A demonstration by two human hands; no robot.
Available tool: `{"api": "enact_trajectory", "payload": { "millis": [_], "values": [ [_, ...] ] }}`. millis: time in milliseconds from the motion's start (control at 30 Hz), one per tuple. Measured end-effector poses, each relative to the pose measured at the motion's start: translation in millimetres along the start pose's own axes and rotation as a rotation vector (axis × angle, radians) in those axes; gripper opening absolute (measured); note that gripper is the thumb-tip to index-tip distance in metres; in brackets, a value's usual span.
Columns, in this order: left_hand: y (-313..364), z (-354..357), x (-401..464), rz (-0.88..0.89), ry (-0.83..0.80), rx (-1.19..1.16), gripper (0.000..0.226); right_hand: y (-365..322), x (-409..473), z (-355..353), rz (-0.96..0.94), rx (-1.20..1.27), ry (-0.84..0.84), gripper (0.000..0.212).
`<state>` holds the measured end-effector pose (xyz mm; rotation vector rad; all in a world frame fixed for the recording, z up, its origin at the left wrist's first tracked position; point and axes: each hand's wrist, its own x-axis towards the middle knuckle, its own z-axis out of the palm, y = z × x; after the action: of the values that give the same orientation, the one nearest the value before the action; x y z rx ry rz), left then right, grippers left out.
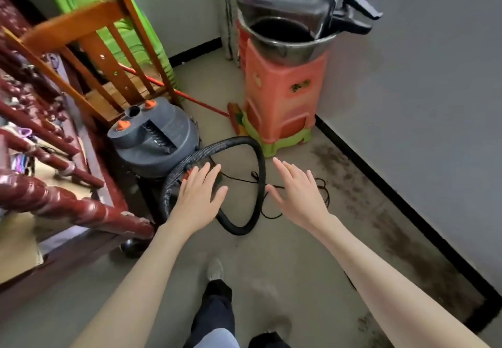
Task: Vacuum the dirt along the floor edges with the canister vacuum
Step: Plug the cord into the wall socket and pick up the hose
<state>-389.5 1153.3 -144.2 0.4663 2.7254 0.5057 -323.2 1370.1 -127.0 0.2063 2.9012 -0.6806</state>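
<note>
Both hands, the left hand (pixel 199 194) and right hand (pixel 297 192), are held spread and empty above the coiled hose (pixel 256 162). Nothing is gripped yet. Beyond them the canister vacuum (pixel 154 138) is parked unused; dirt (pixel 380 211) along the wall remains entirely uncollected.

- The left hand (pixel 199 194) covers where the hose (pixel 256 184) joins the vacuum (pixel 154 141)
- The hose's far end is out of sight
- The pots (pixel 293 13) on the stools (pixel 282 94) are cut off by the top edge
- The broom (pixel 201 103) handle vanishes behind the chair (pixel 89 56)
</note>
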Motion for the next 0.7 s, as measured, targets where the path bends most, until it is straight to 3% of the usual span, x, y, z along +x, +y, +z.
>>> {"api": "enact_trajectory", "payload": {
  "millis": [400,700],
  "values": [
    [-179.8,27.7,126.2,-0.267,-0.134,-0.142,0.057,-73.0,202.6,116.6,-0.102,-0.049,-0.285,0.058],
    [-269.7,105.3,180.6,-0.529,-0.132,-0.264,0.069,-82.2,336.5,233.3,-0.278,-0.120,-0.353,0.057]
  ]
}}
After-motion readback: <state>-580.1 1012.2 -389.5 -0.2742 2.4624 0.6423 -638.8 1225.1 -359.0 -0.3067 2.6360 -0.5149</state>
